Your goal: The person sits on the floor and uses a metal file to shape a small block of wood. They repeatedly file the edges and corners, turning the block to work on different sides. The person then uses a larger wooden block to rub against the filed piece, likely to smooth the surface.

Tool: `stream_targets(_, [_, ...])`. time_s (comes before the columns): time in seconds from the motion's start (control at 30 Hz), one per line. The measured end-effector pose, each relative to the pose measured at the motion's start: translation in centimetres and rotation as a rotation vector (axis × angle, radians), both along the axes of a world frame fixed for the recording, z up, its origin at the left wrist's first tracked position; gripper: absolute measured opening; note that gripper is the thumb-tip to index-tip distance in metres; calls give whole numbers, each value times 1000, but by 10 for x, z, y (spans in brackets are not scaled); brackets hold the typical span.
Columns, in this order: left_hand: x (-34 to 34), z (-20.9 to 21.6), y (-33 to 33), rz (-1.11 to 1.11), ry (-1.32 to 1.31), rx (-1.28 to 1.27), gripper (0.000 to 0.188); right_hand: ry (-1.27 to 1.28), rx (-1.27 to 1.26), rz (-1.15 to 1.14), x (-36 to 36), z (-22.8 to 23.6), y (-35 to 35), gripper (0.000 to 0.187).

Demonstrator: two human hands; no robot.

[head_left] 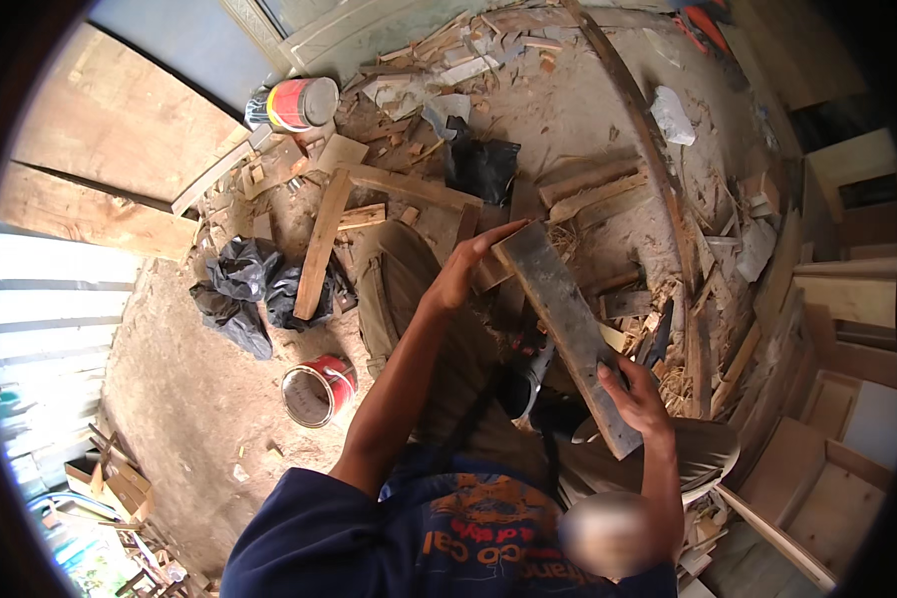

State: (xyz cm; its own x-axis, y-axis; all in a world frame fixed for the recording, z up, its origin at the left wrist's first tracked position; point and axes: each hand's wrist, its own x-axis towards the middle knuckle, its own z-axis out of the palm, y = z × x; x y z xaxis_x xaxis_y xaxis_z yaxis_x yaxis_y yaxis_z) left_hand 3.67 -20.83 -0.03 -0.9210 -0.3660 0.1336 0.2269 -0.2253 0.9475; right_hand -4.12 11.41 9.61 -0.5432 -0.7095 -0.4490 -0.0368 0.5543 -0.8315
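A worn wooden board (pixel 568 324), dark grey on its upper face, slants over my lap. My left hand (pixel 460 271) holds its far end, with the fingers stretched along the end and partly hidden behind it. Close to the board's near end, my right hand (pixel 636 401) grips the right edge, its thumb on the upper face and the other fingers mostly out of sight. Beneath the board, my legs and some dark objects between them are partly covered.
A red open can (pixel 319 391) and black plastic bags (pixel 244 284) lie left of my leg. Wooden strips (pixel 321 244) and scraps litter the floor ahead. A long dark beam (pixel 658 149) runs along the right, beside wooden frames (pixel 832 439). Another can (pixel 304 104) lies at far left.
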Motion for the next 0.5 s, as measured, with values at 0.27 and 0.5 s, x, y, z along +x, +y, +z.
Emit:
stream_targets(0.27, [7, 1, 9, 136, -119, -28, 101, 291, -35, 0, 36, -38, -9, 56])
stream_targets(0.5, [18, 4, 18, 104, -10, -512, 97, 195, -32, 32, 35, -43, 25, 55])
